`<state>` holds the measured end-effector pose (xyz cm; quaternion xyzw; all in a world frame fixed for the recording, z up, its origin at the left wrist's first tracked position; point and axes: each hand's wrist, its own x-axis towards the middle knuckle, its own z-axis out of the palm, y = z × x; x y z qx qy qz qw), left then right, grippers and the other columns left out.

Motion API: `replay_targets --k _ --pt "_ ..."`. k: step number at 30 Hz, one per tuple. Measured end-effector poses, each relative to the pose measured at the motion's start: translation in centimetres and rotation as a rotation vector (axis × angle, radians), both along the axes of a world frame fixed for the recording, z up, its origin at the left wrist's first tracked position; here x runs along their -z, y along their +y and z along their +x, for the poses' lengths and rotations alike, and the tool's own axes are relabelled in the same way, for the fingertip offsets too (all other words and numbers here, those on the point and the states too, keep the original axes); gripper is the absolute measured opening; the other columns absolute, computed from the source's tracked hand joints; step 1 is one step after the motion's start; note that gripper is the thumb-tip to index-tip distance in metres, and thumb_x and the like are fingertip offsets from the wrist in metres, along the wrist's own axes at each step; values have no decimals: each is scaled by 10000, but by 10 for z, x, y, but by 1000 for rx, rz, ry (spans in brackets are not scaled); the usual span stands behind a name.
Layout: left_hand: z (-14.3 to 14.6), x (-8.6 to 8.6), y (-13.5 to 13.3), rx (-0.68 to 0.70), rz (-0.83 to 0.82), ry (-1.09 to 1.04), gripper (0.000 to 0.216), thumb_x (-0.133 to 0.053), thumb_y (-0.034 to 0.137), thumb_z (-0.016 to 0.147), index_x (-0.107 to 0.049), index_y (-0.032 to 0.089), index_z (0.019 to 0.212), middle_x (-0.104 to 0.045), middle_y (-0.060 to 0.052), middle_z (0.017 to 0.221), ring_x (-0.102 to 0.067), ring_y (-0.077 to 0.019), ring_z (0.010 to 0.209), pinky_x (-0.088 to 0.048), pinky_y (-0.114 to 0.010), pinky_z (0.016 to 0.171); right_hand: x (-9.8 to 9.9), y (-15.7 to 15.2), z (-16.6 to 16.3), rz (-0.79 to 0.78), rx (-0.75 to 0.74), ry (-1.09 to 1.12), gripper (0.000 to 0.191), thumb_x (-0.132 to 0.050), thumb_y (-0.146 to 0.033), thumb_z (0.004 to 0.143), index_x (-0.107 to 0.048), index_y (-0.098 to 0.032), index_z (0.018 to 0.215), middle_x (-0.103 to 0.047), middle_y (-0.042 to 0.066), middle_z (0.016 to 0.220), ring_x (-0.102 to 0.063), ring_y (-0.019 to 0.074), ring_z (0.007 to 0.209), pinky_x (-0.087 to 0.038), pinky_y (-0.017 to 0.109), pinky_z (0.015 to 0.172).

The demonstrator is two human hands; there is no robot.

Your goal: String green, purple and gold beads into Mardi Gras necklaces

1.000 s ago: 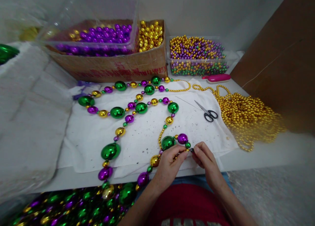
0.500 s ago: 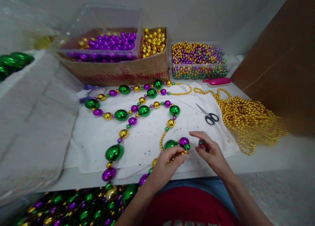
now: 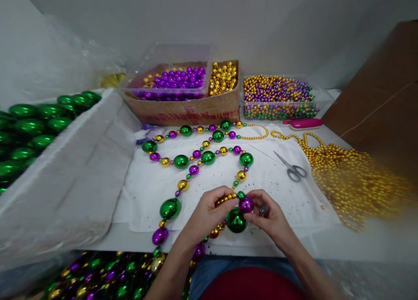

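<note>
My left hand (image 3: 207,213) is closed round a string of small gold beads (image 3: 227,198), which runs out over its fingertips to a green bead. At the gold string's end are a shiny purple bead (image 3: 246,204) and a large green bead (image 3: 236,220). Fingers of my right hand (image 3: 266,213) pinch the purple bead from the right. Tucked in that same hand is a small dark-ended cylinder (image 3: 263,209), mostly hidden. The rest of the bead necklace (image 3: 208,157), in green, gold and purple, winds over the white cloth (image 3: 205,204).
Scissors (image 3: 290,167) lie on the cloth, right of my hands. Gold bead strings (image 3: 346,173) heap at the right. Behind stand a cardboard box (image 3: 183,110) and a clear bin (image 3: 277,104) of small beads, with a pink-handled tool (image 3: 306,124) near the bin. A white-walled box (image 3: 107,169) is left.
My right hand has moved in to the bead string and now pinches the purple bead; before, it was apart with fingers spread. The large green bead has swung below the purple one. The view has shifted.
</note>
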<state>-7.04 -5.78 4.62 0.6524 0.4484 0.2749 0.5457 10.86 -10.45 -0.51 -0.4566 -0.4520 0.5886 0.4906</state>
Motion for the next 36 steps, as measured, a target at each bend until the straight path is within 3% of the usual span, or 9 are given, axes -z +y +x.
replay_targets --k 2,5,7,10,17,22,26,30,36 --pt "3 3 -1 -109 133 67 178 -565 330 844 -626 164 868 -583 2 750 -518 -137 692 -416 -245 651 1 0 -7 10 76 -11 317 -726 -240 722 -545 -222 982 -591 -22 801 -495 118 676 -349 225 567" --pt "13 13 -17 -445 409 221 160 -602 298 822 -604 179 928 -603 -27 873 -537 -168 809 -422 -288 763 2 -3 -14 4 204 -74 306 -719 -233 721 -535 -215 965 -576 -27 770 -495 117 651 -353 229 559" --pt "22 20 -33 -523 437 246 124 -573 301 847 -593 178 856 -593 -26 834 -541 -166 796 -422 -278 743 3 -6 -18 7 259 -101 308 -713 -239 724 -528 -215 970 -578 -21 784 -506 123 651 -370 233 557" --pt "32 28 -52 -426 260 154 193 -487 320 900 -606 180 842 -608 -25 805 -567 -157 774 -433 -259 710 7 -14 -24 52 317 -141 302 -691 -245 746 -516 -220 990 -590 3 864 -543 147 726 -416 250 607" --pt "39 23 -46 -476 -48 -117 217 -557 356 852 -610 163 934 -649 -28 883 -593 -159 823 -464 -247 738 27 -34 -34 137 280 -333 336 -611 -188 799 -462 -246 1094 -496 -33 768 -455 133 608 -388 255 562" --pt "35 20 -48 -482 -150 -252 211 -613 332 812 -592 167 942 -619 -4 853 -577 -130 774 -476 -216 691 18 -40 -27 168 155 -339 434 -664 -194 753 -480 -257 1141 -518 -11 860 -468 139 668 -386 251 582" --pt "30 19 -55 -432 -170 -264 200 -640 297 789 -599 160 929 -628 -17 852 -582 -136 797 -483 -217 707 10 -44 -10 116 83 -256 437 -681 -314 741 -524 -243 1143 -495 -25 763 -451 143 643 -367 252 562" --pt "29 19 -63 -374 -147 -224 209 -631 279 792 -603 165 965 -642 -30 866 -600 -153 797 -499 -246 713 11 -41 9 64 37 -148 366 -415 -511 888 -583 -204 995 -482 -18 653 -399 134 538 -343 268 525" --pt "29 25 -67 -301 43 -74 195 -632 262 794 -628 182 972 -657 -42 931 -612 -174 861 -491 -285 793 3 -33 18 -40 -15 -122 415 -383 -519 924 -560 -188 748 -473 4 645 -403 140 581 -307 265 510"
